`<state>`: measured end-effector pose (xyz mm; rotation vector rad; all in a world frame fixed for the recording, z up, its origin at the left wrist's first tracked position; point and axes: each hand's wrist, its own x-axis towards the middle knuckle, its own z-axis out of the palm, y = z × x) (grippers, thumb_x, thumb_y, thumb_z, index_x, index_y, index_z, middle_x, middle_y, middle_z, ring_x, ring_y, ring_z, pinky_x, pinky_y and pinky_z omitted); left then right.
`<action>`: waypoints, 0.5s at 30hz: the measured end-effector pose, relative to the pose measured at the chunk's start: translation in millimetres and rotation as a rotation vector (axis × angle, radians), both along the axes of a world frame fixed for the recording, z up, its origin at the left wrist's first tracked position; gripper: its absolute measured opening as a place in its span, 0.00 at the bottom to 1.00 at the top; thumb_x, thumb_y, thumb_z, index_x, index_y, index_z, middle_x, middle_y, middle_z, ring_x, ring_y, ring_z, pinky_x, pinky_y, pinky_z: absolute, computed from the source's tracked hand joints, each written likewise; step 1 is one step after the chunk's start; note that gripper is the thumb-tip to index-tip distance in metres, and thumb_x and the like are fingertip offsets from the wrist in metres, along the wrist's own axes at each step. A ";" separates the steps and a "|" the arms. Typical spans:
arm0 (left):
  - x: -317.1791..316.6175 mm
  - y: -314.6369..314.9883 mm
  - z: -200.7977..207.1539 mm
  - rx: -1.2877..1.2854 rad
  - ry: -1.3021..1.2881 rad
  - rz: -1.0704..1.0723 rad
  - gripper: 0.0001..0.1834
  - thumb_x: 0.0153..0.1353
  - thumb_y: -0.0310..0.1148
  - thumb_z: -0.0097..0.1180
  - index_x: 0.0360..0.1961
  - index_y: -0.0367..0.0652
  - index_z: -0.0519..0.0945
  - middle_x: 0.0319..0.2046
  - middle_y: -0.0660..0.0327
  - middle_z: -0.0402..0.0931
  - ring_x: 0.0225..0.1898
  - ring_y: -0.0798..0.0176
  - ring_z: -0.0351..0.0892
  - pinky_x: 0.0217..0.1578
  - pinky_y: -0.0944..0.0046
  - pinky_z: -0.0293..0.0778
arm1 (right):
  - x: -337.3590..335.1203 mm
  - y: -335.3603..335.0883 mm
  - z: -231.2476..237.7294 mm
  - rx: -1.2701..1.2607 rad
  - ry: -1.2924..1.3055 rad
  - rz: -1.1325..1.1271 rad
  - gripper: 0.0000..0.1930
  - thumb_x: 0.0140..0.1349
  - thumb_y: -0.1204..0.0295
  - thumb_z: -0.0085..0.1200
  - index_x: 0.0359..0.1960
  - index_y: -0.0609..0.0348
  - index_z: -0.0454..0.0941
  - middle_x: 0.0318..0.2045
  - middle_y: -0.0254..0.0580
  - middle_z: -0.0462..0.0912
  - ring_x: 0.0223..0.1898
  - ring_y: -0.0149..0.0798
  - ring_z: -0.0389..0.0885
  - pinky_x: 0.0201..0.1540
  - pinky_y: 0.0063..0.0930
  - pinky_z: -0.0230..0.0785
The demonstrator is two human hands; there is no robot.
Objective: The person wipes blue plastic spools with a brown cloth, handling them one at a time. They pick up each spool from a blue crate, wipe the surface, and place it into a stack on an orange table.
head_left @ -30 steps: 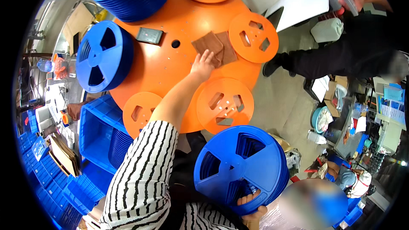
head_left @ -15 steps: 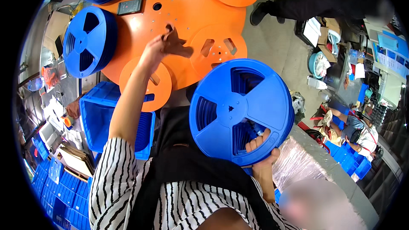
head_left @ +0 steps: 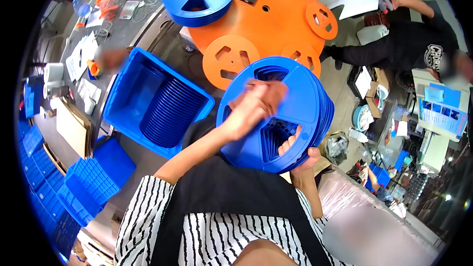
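The left hand (head_left: pixel 245 116) is closed on a cloth (head_left: pixel 271 96) (blurred, so contact with the face behind it is hard to judge). That face belongs to the reels (head_left: pixel 295 106), a blue stack on which the right hand (head_left: pixel 306 161) is clamped, fingers through a cut-out and thumb outside the rim. The hands are apart, with the reels between them. Beyond both is a table (head_left: pixel 266 29); left of the left hand, a bin (head_left: pixel 120 101) holds more blue discs (head_left: pixel 170 111).
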<state>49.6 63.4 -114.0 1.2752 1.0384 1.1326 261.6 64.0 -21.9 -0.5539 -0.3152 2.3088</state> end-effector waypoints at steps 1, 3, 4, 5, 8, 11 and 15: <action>-3.4 -17.3 -19.8 -0.129 -0.042 0.148 0.10 0.70 0.33 0.42 0.41 0.38 0.71 0.70 0.40 0.45 0.73 0.48 0.42 0.68 0.54 0.44 | -5.7 -7.4 2.1 0.032 0.018 0.024 0.23 0.48 0.62 0.60 0.44 0.51 0.65 0.18 0.30 0.63 0.19 0.32 0.61 0.27 0.29 0.54; -21.1 -30.1 -6.1 -0.031 0.216 0.255 0.11 0.69 0.32 0.42 0.44 0.34 0.68 0.70 0.40 0.46 0.73 0.47 0.42 0.68 0.53 0.44 | -17.7 -22.0 3.4 0.094 0.057 0.059 0.25 0.48 0.62 0.60 0.48 0.53 0.68 0.18 0.32 0.69 0.19 0.32 0.66 0.27 0.28 0.58; -20.9 -36.1 15.9 0.120 0.164 0.195 0.11 0.68 0.32 0.43 0.43 0.34 0.68 0.69 0.41 0.48 0.72 0.47 0.44 0.68 0.51 0.44 | -24.8 -27.8 8.0 0.107 0.065 0.073 0.26 0.48 0.62 0.61 0.49 0.53 0.68 0.18 0.32 0.68 0.19 0.32 0.66 0.27 0.28 0.58; -22.8 -36.5 51.7 0.271 0.101 0.114 0.11 0.68 0.32 0.44 0.43 0.34 0.68 0.68 0.43 0.50 0.71 0.46 0.45 0.68 0.49 0.44 | -30.1 -32.6 12.3 0.121 0.071 0.073 0.26 0.47 0.62 0.61 0.49 0.52 0.68 0.18 0.32 0.68 0.18 0.32 0.66 0.27 0.28 0.58; -39.0 -52.3 51.9 0.289 0.147 0.210 0.15 0.67 0.33 0.45 0.49 0.33 0.68 0.58 0.44 0.64 0.64 0.44 0.59 0.64 0.49 0.53 | -46.1 -42.6 28.4 0.145 0.052 0.134 0.24 0.46 0.62 0.61 0.46 0.51 0.68 0.16 0.31 0.67 0.17 0.31 0.65 0.26 0.27 0.57; -75.9 -71.8 -0.8 -0.041 0.314 0.515 0.13 0.67 0.36 0.42 0.38 0.38 0.73 0.57 0.42 0.67 0.66 0.41 0.57 0.64 0.52 0.56 | -54.0 -45.5 31.8 0.169 0.004 0.257 0.21 0.47 0.60 0.63 0.38 0.48 0.65 0.17 0.29 0.62 0.18 0.32 0.60 0.26 0.31 0.54; -57.3 -86.7 80.1 0.428 0.204 0.162 0.11 0.65 0.33 0.49 0.42 0.36 0.72 0.67 0.45 0.56 0.71 0.44 0.48 0.69 0.46 0.45 | -60.7 -48.2 37.1 0.218 0.028 0.195 0.20 0.46 0.61 0.63 0.35 0.50 0.66 0.14 0.29 0.64 0.16 0.32 0.65 0.26 0.28 0.57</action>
